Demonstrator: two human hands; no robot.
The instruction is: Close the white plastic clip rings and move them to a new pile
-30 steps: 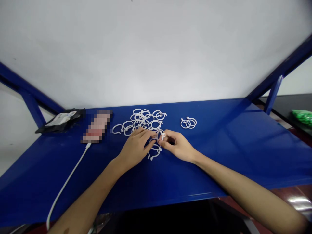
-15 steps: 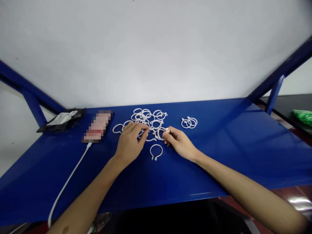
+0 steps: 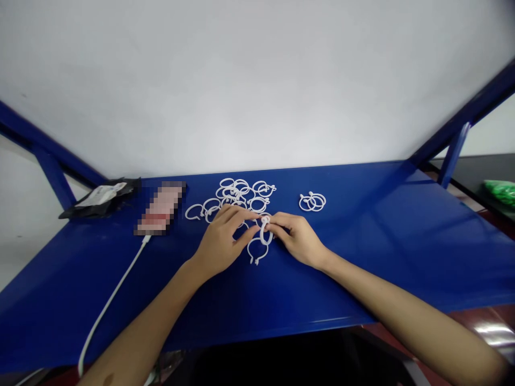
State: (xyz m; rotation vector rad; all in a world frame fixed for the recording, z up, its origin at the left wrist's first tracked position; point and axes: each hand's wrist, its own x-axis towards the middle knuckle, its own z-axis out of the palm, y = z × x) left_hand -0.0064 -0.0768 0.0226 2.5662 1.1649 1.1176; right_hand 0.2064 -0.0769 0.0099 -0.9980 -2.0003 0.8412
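A white plastic snap ring (image 3: pixel 265 243), like a shower curtain ring, is held upright just above the table, its knobbed ends at the top. My right hand (image 3: pixel 300 238) pinches it between thumb and fingers from the right. From the left, the thumb and forefinger of my left hand (image 3: pixel 223 236) close on the same ring. Below it lies a single open ring (image 3: pixel 257 247) with its ends toward me. Behind my left hand spreads a pile of similar rings (image 3: pixel 241 187), partly hidden by the fingers. Several linked or overlapping rings (image 3: pixel 317 201) lie apart on the right.
The blue table (image 3: pixel 225 305) meets a pale wall (image 3: pixel 257 86) at the back. Left stands a blurred-out phone (image 3: pixel 161 209) on a white cable (image 3: pixel 112 300), beside a black plastic packet (image 3: pixel 100 198). Blue frame bars (image 3: pixel 454 155) rise at both sides. A green packet (image 3: pixel 501 190) is far right.
My left hand has moved right from the pile to meet my right hand. The ring between them now hangs upright, seen nearly edge-on.
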